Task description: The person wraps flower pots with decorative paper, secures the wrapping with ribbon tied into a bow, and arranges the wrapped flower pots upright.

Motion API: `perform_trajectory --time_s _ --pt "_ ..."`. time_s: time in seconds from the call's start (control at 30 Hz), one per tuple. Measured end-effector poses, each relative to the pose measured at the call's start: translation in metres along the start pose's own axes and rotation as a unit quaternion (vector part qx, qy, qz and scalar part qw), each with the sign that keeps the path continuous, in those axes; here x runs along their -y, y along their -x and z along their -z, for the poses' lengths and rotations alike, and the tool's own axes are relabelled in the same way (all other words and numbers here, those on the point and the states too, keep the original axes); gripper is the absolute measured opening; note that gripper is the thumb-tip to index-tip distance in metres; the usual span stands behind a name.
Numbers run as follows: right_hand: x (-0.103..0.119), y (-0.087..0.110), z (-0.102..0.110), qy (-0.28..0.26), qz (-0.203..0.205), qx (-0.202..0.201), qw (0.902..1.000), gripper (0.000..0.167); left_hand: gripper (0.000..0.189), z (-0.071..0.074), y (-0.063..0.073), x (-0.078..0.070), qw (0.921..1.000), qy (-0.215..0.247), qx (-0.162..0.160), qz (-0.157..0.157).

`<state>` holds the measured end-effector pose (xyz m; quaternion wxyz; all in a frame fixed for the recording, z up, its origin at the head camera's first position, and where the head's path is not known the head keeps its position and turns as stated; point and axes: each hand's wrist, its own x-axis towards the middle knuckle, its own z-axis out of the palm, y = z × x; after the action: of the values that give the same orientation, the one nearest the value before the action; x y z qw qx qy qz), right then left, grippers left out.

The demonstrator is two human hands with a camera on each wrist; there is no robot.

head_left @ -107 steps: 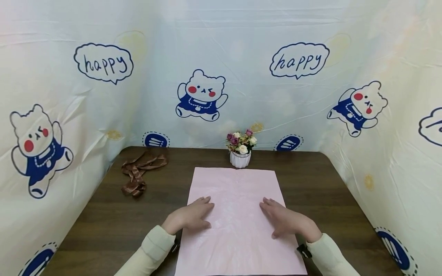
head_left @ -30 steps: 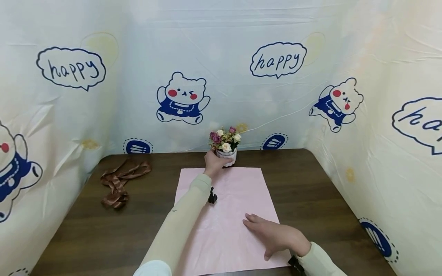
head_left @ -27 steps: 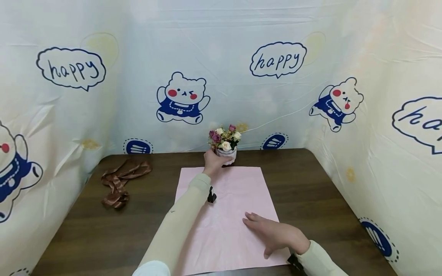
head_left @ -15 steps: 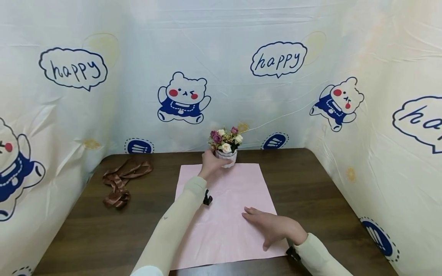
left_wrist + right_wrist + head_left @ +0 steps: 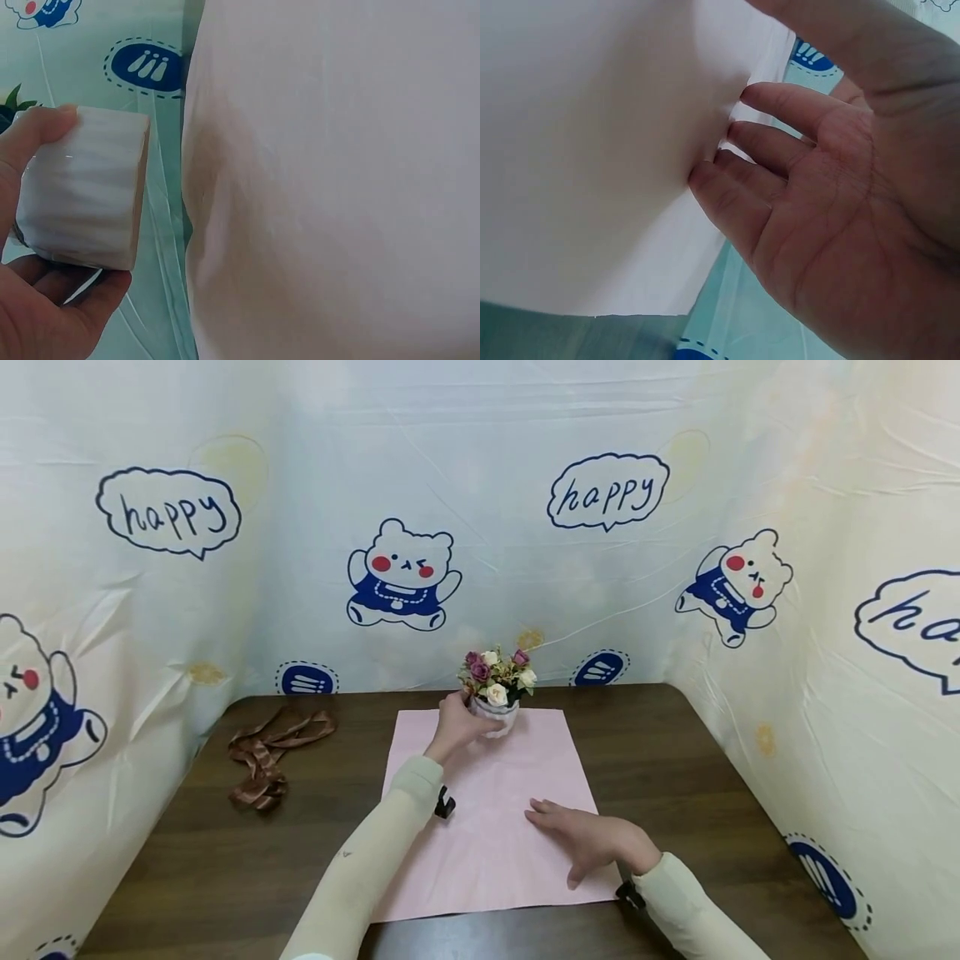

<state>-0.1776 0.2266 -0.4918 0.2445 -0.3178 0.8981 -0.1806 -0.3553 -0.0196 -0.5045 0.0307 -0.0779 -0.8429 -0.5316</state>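
Note:
In the head view my left hand (image 5: 459, 727) grips a small white fluted flowerpot (image 5: 497, 717), thumb on the near side and fingers round the far side. Purple and cream flowers (image 5: 495, 681) rise from the pot. It overlaps the far end of a pink sheet of paper (image 5: 495, 827) lying on the table. The left wrist view shows the white pot (image 5: 82, 187) between thumb and fingers. My right hand (image 5: 592, 843) rests on the sheet's right side with fingers spread; in the right wrist view its fingertips (image 5: 701, 176) touch the paper.
A brown satin ribbon (image 5: 266, 756) lies loosely heaped at the table's back left. The dark wooden table (image 5: 675, 777) is closed in by a printed curtain (image 5: 480, 468) at the back and sides.
My left hand went from the paper to the flowerpot, and has since brought it a little nearer over the sheet's far end. The paper has slid away from the table's near edge.

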Motion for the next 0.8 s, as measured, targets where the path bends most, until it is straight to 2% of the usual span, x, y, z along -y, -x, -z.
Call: perform_trajectory --time_s 0.3,0.5,0.8 --pt "-0.002 -0.003 0.001 -0.006 0.002 0.000 1.0000 0.110 0.093 0.007 0.008 0.000 0.9993 -0.021 0.027 -0.015" --pt "-0.004 -0.005 0.001 -0.026 0.004 0.003 0.9997 0.109 0.096 0.013 0.013 -0.002 0.9978 -0.055 0.032 -0.020" --pt "-0.007 -0.009 0.002 -0.028 -0.003 0.007 0.9996 0.109 0.103 0.022 0.025 -0.014 0.9962 -0.071 0.047 -0.021"
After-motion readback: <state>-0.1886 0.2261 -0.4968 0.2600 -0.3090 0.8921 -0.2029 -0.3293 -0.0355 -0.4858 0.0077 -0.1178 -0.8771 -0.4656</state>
